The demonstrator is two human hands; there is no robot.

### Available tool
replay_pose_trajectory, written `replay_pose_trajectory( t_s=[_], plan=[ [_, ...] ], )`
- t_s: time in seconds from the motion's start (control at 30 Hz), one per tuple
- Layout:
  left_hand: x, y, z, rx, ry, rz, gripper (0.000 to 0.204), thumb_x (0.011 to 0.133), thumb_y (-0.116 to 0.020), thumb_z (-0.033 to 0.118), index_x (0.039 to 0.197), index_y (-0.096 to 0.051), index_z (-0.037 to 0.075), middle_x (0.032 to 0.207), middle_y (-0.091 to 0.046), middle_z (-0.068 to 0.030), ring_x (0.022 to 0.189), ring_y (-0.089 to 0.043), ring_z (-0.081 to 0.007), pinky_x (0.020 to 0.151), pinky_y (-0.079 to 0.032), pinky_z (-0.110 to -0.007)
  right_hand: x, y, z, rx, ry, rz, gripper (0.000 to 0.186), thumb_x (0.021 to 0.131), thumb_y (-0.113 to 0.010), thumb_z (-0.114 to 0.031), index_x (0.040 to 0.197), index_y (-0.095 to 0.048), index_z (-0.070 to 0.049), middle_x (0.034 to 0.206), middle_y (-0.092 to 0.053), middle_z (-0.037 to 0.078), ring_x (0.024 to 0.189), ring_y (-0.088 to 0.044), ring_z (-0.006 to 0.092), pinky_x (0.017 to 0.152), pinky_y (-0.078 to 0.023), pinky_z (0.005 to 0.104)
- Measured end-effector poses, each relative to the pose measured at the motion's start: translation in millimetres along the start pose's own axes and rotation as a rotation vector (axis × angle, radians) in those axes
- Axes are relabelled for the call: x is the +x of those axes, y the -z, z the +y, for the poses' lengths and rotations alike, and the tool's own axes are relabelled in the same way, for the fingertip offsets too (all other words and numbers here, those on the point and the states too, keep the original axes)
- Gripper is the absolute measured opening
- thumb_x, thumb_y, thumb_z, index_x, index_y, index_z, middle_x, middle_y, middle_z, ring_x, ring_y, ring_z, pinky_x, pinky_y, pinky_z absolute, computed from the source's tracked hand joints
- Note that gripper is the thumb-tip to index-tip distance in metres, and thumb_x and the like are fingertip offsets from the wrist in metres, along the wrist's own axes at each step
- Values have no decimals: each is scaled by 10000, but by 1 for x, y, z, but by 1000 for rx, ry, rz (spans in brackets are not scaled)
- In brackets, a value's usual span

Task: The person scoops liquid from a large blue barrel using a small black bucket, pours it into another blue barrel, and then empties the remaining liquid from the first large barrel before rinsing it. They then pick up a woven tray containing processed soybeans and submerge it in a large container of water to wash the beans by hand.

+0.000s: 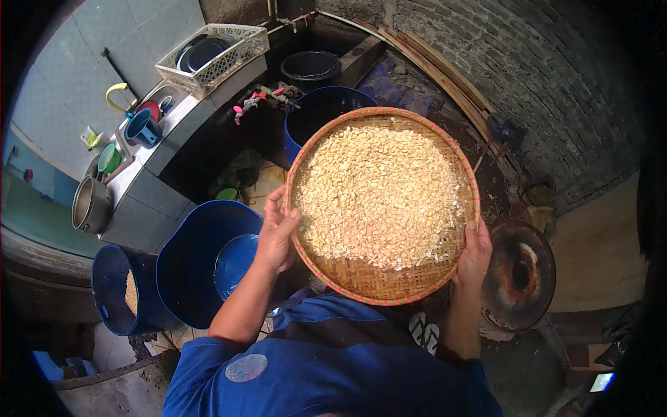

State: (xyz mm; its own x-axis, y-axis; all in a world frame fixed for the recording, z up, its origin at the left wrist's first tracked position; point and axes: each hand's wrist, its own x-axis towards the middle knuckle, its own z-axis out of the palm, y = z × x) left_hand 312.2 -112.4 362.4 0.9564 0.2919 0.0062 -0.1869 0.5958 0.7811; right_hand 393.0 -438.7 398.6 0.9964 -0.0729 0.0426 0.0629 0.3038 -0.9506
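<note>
Here in front of me, a person's left hand [276,240] is clamping the near-left rim of a round woven bamboo winnowing tray [379,286], its thumb lying over the edge. The right hand [474,254] is gripping the opposite rim, a little nearer the person's body. Between the two hands the tray is hanging in the air, carrying a broad spread of pale yellow split beans [379,187]; bare weave is showing along the near side. Just left of the left hand, a wide blue plastic tub [182,278] is standing on the floor, and a smaller blue bucket [104,281] is sitting farther left beside it. Well beyond the left hand, a white plastic crate [240,55] is resting on the tiled counter [160,198]. Right of the right hand, a round rust-brown metal disc [504,285] is lying low.
</note>
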Motion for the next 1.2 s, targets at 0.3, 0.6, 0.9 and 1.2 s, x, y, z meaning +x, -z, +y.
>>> replay_pose_trajectory(
  t_s=[0.3, 0.6, 0.9, 1.2],
  plan=[
    [14, -22, 27, -34, 123, 13, 655, 806, -607, 119, 1394, -331, 32, 1313, -490, -155, 1176, -524, -268, 999, -433, -409, 21, 4, -15, 32, -229, 4, 363, 977, -448, -129, 1278, -452, 74, 1172, -590, 150, 999, -609, 194, 857, -497, 302],
    [17, -25, 26, 1, 73, 29, 650, 770, -561, 84, 1382, -353, 6, 1299, -504, -162, 1156, -541, -263, 981, -452, -387, 21, 7, -12, 320, -282, -40, 383, 990, -398, -170, 1293, -442, 59, 1200, -579, 146, 1048, -599, 210, 885, -498, 334],
    [16, -28, 32, -41, 88, 76, 519, 800, -517, 44, 1307, -410, 14, 1227, -540, -144, 1101, -560, -235, 946, -469, -373, 22, 8, -15, 313, -296, -112, 394, 1006, -356, -232, 1284, -456, 28, 1202, -572, 145, 1054, -592, 210, 891, -493, 356],
    [12, -29, 32, -102, 112, 103, 475, 811, -519, 54, 1274, -418, 24, 1195, -542, -136, 1084, -555, -236, 949, -460, -381, 12, -7, -24, 454, -347, -136, 456, 1000, -369, -316, 1318, -437, 4, 1245, -553, 159, 1093, -579, 242, 941, -477, 399]
  ],
)
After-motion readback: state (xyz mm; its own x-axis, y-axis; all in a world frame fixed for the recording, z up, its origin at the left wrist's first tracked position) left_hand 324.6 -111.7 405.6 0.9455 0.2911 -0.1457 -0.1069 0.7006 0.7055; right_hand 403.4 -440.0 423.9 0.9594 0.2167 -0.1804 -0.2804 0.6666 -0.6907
